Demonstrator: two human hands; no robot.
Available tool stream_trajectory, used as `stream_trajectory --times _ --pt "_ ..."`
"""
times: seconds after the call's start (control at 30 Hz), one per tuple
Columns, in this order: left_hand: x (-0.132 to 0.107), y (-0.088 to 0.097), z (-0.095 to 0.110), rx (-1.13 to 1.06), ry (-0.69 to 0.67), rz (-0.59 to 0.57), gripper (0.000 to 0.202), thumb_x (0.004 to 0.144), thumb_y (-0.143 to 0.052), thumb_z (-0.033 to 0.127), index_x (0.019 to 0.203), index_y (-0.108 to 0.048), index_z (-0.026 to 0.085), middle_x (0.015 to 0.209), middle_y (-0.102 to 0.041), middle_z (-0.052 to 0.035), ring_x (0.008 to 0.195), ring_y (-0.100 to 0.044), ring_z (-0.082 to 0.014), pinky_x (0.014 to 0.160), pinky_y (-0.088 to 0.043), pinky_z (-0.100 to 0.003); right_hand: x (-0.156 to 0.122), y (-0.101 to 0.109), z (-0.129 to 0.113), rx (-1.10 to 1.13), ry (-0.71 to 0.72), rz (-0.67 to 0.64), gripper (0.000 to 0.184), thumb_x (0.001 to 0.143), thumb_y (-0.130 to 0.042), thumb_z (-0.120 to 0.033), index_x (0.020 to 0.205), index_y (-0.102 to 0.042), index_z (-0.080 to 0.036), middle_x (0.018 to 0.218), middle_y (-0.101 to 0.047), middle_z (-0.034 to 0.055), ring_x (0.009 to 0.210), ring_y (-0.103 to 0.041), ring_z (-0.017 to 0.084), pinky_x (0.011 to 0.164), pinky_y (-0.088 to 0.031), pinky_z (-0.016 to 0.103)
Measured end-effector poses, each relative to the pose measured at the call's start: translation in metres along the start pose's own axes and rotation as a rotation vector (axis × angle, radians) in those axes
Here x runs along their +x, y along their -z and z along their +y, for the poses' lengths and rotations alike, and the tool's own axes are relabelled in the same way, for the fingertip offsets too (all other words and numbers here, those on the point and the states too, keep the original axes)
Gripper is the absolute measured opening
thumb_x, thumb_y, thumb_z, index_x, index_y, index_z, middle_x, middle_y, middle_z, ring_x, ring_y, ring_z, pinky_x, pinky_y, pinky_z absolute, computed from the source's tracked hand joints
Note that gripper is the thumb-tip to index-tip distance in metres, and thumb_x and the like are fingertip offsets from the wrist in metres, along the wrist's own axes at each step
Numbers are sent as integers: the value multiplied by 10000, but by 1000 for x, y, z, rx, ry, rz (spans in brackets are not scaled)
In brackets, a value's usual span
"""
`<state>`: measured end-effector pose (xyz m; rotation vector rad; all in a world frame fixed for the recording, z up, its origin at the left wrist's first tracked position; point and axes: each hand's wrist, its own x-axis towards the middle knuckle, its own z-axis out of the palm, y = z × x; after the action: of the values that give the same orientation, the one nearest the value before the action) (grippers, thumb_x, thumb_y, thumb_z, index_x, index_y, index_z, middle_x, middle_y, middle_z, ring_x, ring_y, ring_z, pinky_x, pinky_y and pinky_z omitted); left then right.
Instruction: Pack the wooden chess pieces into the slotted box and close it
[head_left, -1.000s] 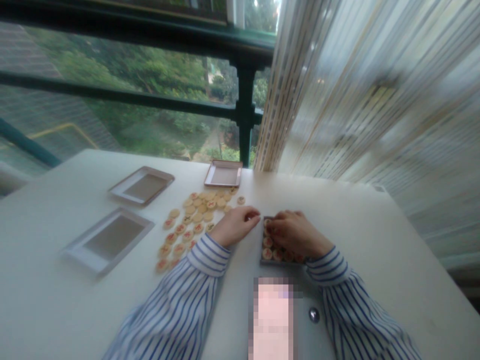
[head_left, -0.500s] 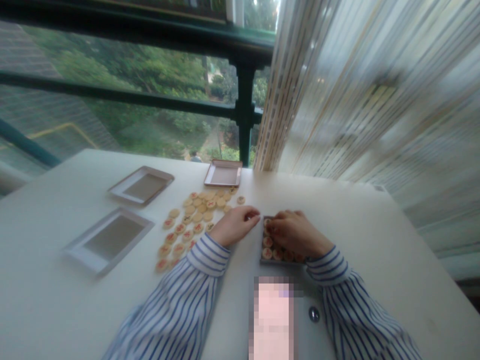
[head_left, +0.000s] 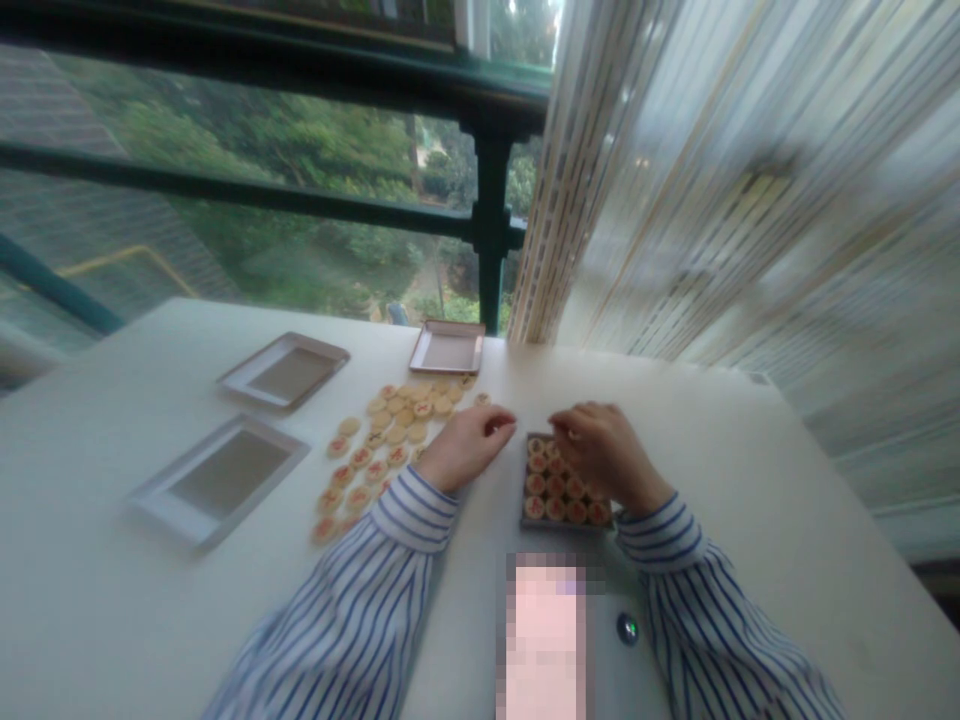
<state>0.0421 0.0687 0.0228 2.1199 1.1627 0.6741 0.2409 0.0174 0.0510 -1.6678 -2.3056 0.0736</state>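
Hiding the far-right part of the box (head_left: pixel 566 524) of discs (head_left: pixel 555 487), the right hand (head_left: pixel 613 455), like the left hand (head_left: pixel 466 447) by the loose pieces (head_left: pixel 376 468), has a narrow grip, contents unclear, three trays (head_left: pixel 225 478) lying elsewhere on the tabletop (head_left: pixel 697 430).

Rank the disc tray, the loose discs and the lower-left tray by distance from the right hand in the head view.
1. Disc tray: nearest, partly hidden by the right hand.
2. Loose discs: off to its left.
3. Lower-left tray: farthest, left of the discs.
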Motion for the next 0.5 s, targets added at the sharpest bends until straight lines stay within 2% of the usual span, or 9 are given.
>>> stream_trajectory --times 0.07,0.17,0.5 --pt "0 3 2 5 4 41 280 823 -449 346 903 -663 184 852 -683 -32 770 -597 -157 709 -443 -259 -1 1 0 29 -35 126 211 861 -444 -228 949 -631 -189 841 -655 49 812 -550 166 782 -318 299" --pt "0 9 7 -3 5 103 283 825 -450 351 901 -657 173 845 -680 -38 777 -597 -160 710 -442 -260 -2 3 -1 68 -40 231 220 853 -442 -217 959 -629 -171 834 -657 55 791 -553 166 780 -330 292" --pt "-7 26 20 -35 1 201 268 805 -497 369 900 -649 169 792 -673 -31 713 -594 -146 665 -450 -251 -4 8 -6 91 -18 292 229 854 -438 -213 981 -623 -165 824 -638 60 804 -538 175 779 -348 296"
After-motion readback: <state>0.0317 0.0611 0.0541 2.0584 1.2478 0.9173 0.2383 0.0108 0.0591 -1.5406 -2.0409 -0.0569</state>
